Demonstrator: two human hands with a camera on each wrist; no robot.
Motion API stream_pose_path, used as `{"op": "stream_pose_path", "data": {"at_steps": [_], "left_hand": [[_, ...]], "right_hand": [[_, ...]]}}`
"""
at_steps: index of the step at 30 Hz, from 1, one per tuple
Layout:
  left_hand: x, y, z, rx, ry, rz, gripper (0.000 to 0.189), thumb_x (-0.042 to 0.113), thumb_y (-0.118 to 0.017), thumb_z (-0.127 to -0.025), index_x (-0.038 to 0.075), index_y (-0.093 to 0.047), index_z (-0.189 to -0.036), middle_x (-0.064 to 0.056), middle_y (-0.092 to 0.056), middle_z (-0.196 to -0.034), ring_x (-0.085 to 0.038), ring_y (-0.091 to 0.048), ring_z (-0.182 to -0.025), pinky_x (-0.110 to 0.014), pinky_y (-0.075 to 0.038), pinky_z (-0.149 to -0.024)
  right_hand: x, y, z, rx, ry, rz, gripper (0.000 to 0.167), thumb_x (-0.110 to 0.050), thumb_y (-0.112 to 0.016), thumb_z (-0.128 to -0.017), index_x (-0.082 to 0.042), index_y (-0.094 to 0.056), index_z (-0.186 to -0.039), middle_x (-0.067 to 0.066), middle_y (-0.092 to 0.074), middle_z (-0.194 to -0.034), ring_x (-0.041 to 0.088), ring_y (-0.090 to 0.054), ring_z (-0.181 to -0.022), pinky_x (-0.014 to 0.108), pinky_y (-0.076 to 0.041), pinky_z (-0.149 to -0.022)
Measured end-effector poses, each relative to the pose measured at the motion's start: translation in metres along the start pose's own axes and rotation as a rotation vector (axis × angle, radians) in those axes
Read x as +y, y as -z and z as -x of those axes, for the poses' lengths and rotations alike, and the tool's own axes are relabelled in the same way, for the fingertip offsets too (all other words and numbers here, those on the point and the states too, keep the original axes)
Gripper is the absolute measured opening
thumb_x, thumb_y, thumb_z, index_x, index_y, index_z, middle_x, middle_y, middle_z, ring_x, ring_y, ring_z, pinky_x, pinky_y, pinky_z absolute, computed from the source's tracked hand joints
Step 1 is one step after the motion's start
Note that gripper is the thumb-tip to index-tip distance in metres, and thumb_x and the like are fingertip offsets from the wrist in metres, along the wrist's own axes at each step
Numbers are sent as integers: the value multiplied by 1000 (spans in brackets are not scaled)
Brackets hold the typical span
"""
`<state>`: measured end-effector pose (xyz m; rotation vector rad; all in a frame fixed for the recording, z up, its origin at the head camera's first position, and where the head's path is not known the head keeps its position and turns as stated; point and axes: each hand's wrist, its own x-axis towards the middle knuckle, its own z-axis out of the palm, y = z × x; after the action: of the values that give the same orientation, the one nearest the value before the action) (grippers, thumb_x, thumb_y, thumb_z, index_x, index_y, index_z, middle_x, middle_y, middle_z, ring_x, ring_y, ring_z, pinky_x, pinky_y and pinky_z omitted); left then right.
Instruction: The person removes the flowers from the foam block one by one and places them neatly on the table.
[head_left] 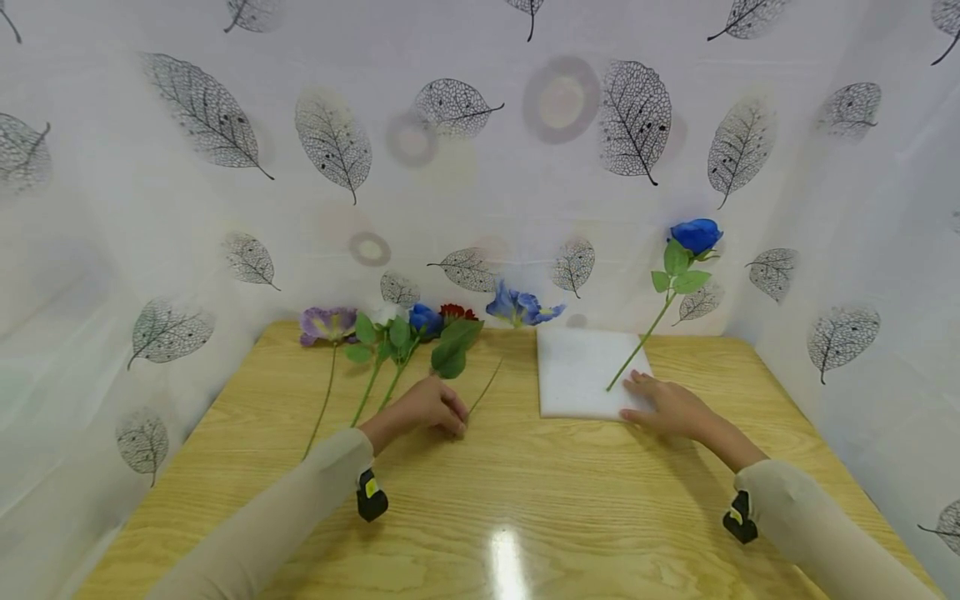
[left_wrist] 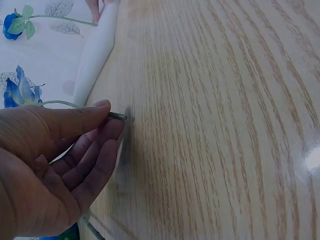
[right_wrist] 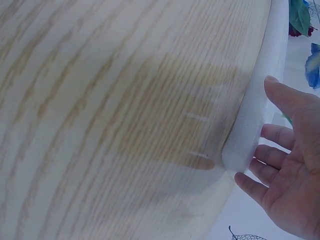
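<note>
My left hand pinches the thin green stem of a pale blue iris between thumb and fingertips, close to the cut end. The iris head lies toward the back of the table. My right hand rests against the right side of a white foam block, thumb and fingers spread along its edge near the front corner. From the block a blue rose with green leaves rises, tilted to the right.
Left of my left hand lie a purple flower, a white flower, another blue rose and a red flower. A leaf-printed white curtain encloses the back and sides of the wooden table.
</note>
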<state>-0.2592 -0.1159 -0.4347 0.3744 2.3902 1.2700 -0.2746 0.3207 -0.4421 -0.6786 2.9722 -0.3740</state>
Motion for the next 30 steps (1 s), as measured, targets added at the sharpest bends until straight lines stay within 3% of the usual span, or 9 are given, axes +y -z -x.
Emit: {"op": "stream_pose_path", "data": {"at_steps": [5, 15, 30], "left_hand": [[1, -1, 2, -26, 25, 55, 14, -1, -81, -82, -4, -78, -95, -11, -78, -89, -15, -73, -70, -33, -63, -69], [-8, -6, -4, -26, 94, 52, 13, 1, -83, -81, 0, -78, -92, -7, -78, -83, -15, -74, -68, -32, -63, -67], [-11, 0, 4, 35, 159, 3, 8, 1, -83, -79, 1, -81, -87, -8, -78, -78, -11, -72, -61, -30, -61, -61]], "right_hand": [[0, 0, 0, 5, 6, 1, 70, -43, -68, -97, 6, -53, -143, 33, -42, -152, 57, -45, -134, 67, -41, -108], [2, -1, -1, 3, 11, -4, 71, -45, -68, -96, 6, -53, -143, 33, -43, -151, 57, -45, -135, 67, -41, -108], [-3, 3, 2, -1, 11, -7, 71, -44, -68, -97, 7, -52, -143, 33, -42, -152, 57, -44, -135, 67, -40, -108]]}}
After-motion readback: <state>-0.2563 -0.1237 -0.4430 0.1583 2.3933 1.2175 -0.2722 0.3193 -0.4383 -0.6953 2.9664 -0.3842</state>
